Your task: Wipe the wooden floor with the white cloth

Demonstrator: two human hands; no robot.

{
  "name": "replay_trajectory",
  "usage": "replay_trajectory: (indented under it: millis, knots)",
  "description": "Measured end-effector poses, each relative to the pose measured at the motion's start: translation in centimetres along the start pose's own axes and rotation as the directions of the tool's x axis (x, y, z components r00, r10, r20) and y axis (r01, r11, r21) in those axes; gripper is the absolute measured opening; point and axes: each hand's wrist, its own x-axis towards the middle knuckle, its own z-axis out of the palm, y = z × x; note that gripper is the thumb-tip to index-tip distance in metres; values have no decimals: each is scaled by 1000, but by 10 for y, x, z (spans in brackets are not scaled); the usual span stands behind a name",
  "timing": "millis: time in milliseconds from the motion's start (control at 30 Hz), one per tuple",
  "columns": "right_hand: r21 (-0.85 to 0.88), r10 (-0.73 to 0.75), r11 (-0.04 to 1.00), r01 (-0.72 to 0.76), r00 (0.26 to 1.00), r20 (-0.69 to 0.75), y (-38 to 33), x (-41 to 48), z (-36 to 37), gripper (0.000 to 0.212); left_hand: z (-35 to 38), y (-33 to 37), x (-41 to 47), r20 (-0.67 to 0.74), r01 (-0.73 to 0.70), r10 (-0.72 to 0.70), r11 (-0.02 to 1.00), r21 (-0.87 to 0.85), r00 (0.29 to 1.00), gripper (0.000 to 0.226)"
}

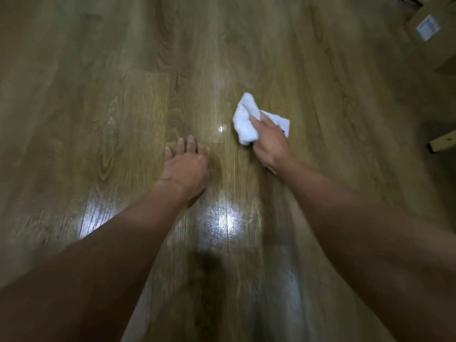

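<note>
The wooden floor (118, 124) of brown planks fills the view, with shiny wet-looking patches near the middle. My right hand (270, 141) grips a crumpled white cloth (245, 119) and presses it down on the floor to the right of centre. My left hand (186, 164) rests flat on the floor to the left of the cloth, fingers spread, holding nothing. Both bare forearms reach in from the bottom of the view.
A cardboard box (436, 28) with a white label stands at the top right corner. A pale wooden furniture leg (443, 141) with a dark foot pokes in at the right edge. Open floor stretches to the left and ahead.
</note>
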Motion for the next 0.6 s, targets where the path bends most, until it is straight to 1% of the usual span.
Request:
replay_trajectory:
  millis: [33, 67, 100, 133, 200, 233, 267, 333, 400, 467, 500, 533, 600]
  knots:
    - [6, 30, 1000, -30, 999, -16, -16, 8, 5, 58, 0, 0, 0, -7, 14, -14, 999, -30, 1000, 57]
    - [26, 12, 1000, -11, 1000, -29, -28, 10, 11, 56, -1, 0, 1, -21, 21, -22, 998, -64, 1000, 56]
    - [48, -48, 998, 49, 999, -18, -36, 4, 18, 54, -1, 0, 1, -42, 18, -22, 996, -82, 999, 55]
    - [53, -141, 989, 140, 990, 7, -39, -8, 23, 55, -1, -1, 1, -59, 9, -14, 996, -84, 998, 53]
    - [23, -311, 950, 310, 949, 45, -26, -37, 21, 64, -3, -3, 1, -63, -12, 7, 996, -83, 998, 51]
    - [14, -341, 940, 341, 939, 38, -13, -49, 16, 65, -4, -4, 2, -57, -18, 13, 996, -87, 998, 48]
    - [11, -334, 943, 334, 942, 22, -2, -56, 11, 64, -6, -4, 4, -52, -22, 17, 996, -87, 999, 45]
    - [2, -250, 968, 250, 968, -5, 8, -54, 5, 58, -7, -6, 6, -43, -18, 14, 996, -85, 999, 41]
    - [7, -103, 995, 103, 994, -45, -4, -27, 3, 48, -6, -4, 8, -42, 5, -7, 998, -63, 999, 42]
    - [-10, 24, 1000, -24, 1000, 2, -28, 13, 2, 46, -2, 0, 9, -33, 27, -27, 1000, 8, 999, 48]
    - [-28, 44, 999, -42, 998, 51, -43, 30, 3, 47, 0, 2, 10, -34, 29, -27, 998, 53, 999, 51]
    - [-51, 24, 999, -19, 995, 96, -57, 42, 6, 47, 2, 2, 10, -37, 24, -21, 996, 83, 999, 53]
    - [-57, -113, 991, 123, 982, 150, -79, 48, 17, 49, 3, 2, 10, -44, 10, -5, 996, 93, 999, 52]
